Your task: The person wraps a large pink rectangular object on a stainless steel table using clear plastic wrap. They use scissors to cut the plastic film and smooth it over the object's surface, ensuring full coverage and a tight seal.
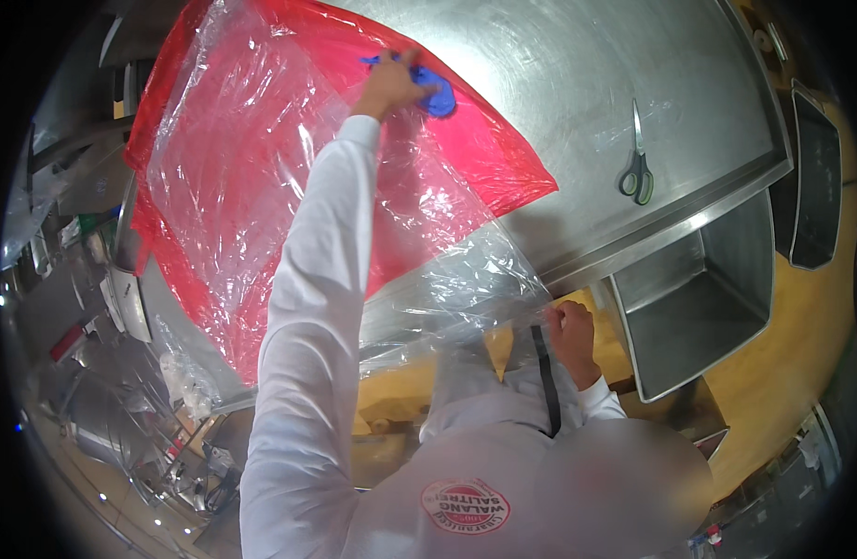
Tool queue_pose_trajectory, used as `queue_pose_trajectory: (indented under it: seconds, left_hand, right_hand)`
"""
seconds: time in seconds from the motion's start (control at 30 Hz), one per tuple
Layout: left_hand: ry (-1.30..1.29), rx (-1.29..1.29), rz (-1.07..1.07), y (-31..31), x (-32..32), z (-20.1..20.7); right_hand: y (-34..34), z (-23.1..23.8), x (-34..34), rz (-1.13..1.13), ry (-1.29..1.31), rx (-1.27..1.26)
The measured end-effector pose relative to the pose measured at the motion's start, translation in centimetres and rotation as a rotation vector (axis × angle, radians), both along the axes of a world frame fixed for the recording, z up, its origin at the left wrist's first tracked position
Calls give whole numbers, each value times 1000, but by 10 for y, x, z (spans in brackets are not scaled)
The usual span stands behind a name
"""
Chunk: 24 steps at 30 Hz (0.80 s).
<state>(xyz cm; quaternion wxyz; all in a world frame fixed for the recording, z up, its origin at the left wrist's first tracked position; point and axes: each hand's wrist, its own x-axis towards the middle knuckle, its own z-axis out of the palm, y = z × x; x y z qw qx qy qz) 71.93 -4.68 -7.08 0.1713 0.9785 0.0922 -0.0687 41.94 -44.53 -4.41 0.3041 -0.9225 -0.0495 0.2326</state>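
Well, my left arm, in a long white sleeve (307,317), stretches from the lower edge far across the table, the elbow almost straight. At its end my left grip (388,86) lies palm down, fingers spread over a crumpled piece of thin blue material (438,97); I cannot tell whether they grasp it or only press on it. My right arm is bent close to my body, and my right grip (574,337) is curled tight, pinching the near right corner of a wide, wrinkled sheet of clear plastic (261,121). That sheet lies over a larger spread of glossy red plastic (512,177), reaching past its near side and over the table's edge. The blue piece rests on the red, near its far edge.

Beneath is a shiny brushed stainless-steel table (550,74). Scissors with black and green handles (639,168) lie on it to the right, blades pointing away from me. Beside its near right edge stands a deep rectangular steel tub (699,317), above a yellow floor (801,326).
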Motion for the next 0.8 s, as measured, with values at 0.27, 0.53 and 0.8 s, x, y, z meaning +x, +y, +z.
queue_pose_trajectory:
  seconds: [0.27,0.53,0.8]
  left_hand:
    - [-323,-132,-8,-37,57,0]
    - [-481,-297,62,-69,72,9]
    - [-361,-67,92,41,-56,-44]
  right_hand:
    - [3,5,-4,-231,224,192]
    - [2,-1,-7,-197,110,247]
    - [-8,22,14,-168,271,256]
